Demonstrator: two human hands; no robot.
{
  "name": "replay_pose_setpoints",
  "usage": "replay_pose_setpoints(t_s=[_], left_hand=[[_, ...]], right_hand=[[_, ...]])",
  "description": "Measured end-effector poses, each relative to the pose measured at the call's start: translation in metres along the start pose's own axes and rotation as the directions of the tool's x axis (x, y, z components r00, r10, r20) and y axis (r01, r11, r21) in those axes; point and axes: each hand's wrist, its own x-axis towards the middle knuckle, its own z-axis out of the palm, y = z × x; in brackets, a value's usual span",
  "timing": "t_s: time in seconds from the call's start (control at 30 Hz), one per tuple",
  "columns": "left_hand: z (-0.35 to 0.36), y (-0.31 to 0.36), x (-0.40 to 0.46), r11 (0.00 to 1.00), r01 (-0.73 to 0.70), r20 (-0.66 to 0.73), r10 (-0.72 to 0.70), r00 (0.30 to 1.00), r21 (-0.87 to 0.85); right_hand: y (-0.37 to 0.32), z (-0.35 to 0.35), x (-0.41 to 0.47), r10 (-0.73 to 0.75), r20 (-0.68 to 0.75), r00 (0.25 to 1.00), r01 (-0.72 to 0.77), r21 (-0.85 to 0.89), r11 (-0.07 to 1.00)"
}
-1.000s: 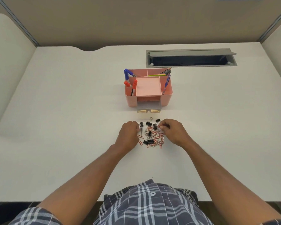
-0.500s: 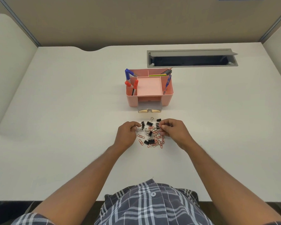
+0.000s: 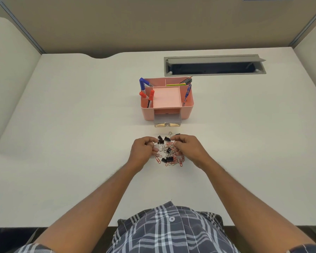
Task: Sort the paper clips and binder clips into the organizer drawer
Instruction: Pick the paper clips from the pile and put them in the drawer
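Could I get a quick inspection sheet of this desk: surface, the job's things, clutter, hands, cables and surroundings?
Surface: white desk.
Job's things: mixed pile of clips on the desk; pink organizer behind it, its clear drawer pulled open.
Clutter: markers and pens stand in the organizer.
Hands: left hand and right hand, fingers curled, picking at the pile.
Cables: nothing seen; grey cable hatch open.
Surroundings: beige partition walls.

An office cubicle: a white worktop (image 3: 71, 125) enclosed by beige partition panels (image 3: 153, 22), with a grey flip-up cable hatch (image 3: 214, 65) set into its surface and a pink desk organizer (image 3: 167, 99) holding markers (image 3: 142, 84) and pens (image 3: 187, 91), paper clips (image 3: 171, 162) scattered before it.
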Motion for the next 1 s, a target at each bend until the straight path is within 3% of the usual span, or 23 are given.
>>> replay_pose_setpoints(t_s=[0.17,0.37,0.53,0.67,0.87,1.0], left_hand=[[0.002,0.005,-0.001,0.999,0.007,0.02,-0.006,1.0,-0.037],[0.0,0.01,-0.005,0.997,-0.073,-0.049,0.073,0.996,0.01],[0.003,0.032,-0.008,0.95,-0.277,-0.176,0.3,0.938,0.142],[0.007,0.064,0.001,0.859,-0.429,-0.206,0.49,0.847,0.279],[0.011,0.087,0.021,0.851,-0.369,-0.233,0.471,0.85,0.374],[0.013,0.089,0.027,0.843,-0.361,-0.228,0.472,0.851,0.398]], right_hand=[[-0.006,0.016,0.001,-0.06,0.031,0.998,0.062,-0.086,0.994],[-0.007,0.014,-0.001,-0.047,-0.021,0.999,0.047,-0.018,0.999],[-0.029,0.002,-0.003,-0.236,-0.212,0.948,0.244,0.012,0.97],[-0.055,-0.008,0.007,-0.361,-0.352,0.864,0.348,-0.1,0.932],[-0.065,-0.011,0.021,-0.221,-0.356,0.908,0.246,0.028,0.969],[-0.068,-0.009,0.024,-0.247,-0.355,0.902,0.259,-0.015,0.966]])
